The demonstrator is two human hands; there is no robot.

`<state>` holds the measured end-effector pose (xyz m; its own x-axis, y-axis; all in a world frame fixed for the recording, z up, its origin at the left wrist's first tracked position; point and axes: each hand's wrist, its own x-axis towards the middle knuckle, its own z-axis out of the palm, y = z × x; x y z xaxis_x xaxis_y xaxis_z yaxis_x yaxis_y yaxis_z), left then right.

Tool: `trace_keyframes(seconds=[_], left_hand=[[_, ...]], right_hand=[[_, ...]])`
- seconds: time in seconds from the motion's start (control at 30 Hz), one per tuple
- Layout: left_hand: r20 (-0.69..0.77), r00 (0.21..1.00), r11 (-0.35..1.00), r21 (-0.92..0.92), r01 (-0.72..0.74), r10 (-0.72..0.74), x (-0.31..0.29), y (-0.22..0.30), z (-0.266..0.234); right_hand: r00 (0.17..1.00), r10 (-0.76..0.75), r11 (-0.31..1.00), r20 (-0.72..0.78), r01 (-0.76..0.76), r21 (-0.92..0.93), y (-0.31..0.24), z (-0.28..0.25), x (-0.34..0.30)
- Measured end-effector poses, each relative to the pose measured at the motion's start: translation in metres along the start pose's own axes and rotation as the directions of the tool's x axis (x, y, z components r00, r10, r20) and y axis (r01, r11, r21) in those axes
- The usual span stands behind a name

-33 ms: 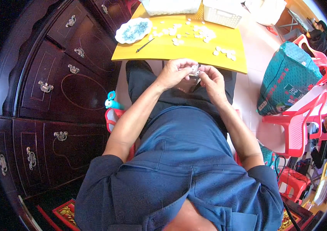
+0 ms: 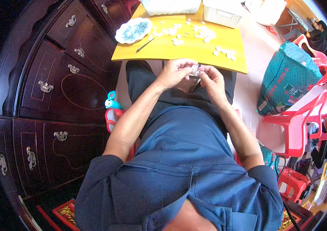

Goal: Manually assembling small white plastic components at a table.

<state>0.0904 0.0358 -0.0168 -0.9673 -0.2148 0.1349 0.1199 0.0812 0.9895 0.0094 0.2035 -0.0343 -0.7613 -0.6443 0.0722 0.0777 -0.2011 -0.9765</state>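
Observation:
Over my lap, just off the near edge of the yellow table (image 2: 194,54), both hands meet. My left hand (image 2: 175,74) pinches a small whitish piece (image 2: 195,69) between thumb and fingers. Against the other side of the same piece, the thumb and fingers of my right hand (image 2: 213,81) are closed. Its exact kind is too small to make out, and fingertips cover part of it. On the table lie many small white round pieces (image 2: 206,34), scattered in loose groups. A thin black pen-like tool (image 2: 145,45) rests near the left edge.
A scalloped white plate (image 2: 122,35) with small dark bluish bits sits at the table's left. White baskets (image 2: 222,16) stand along the back. Dark wooden drawers (image 2: 82,82) rise on my left. To the right are a large teal bag (image 2: 286,81) and red plastic chairs (image 2: 296,131).

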Motion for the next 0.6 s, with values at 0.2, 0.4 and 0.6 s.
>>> trace_keyframes(seconds=[0.2,0.4,0.6], left_hand=[[0.016,0.998,0.995,0.082,-0.058,0.057,-0.0004,-0.0034,-0.0015],[0.033,0.995,0.983,0.155,-0.098,0.094,0.0000,-0.0042,-0.0031],[0.021,0.998,0.987,0.148,-0.068,0.066,-0.0004,-0.0022,-0.0011]], right_hand=[[1.000,0.027,1.000,0.009,-0.027,0.002,0.0024,-0.0009,0.0005],[1.000,0.011,1.000,0.018,-0.011,0.003,0.0028,-0.0012,0.0009],[1.000,0.002,0.999,0.027,-0.002,-0.034,0.0017,-0.0015,0.0015]])
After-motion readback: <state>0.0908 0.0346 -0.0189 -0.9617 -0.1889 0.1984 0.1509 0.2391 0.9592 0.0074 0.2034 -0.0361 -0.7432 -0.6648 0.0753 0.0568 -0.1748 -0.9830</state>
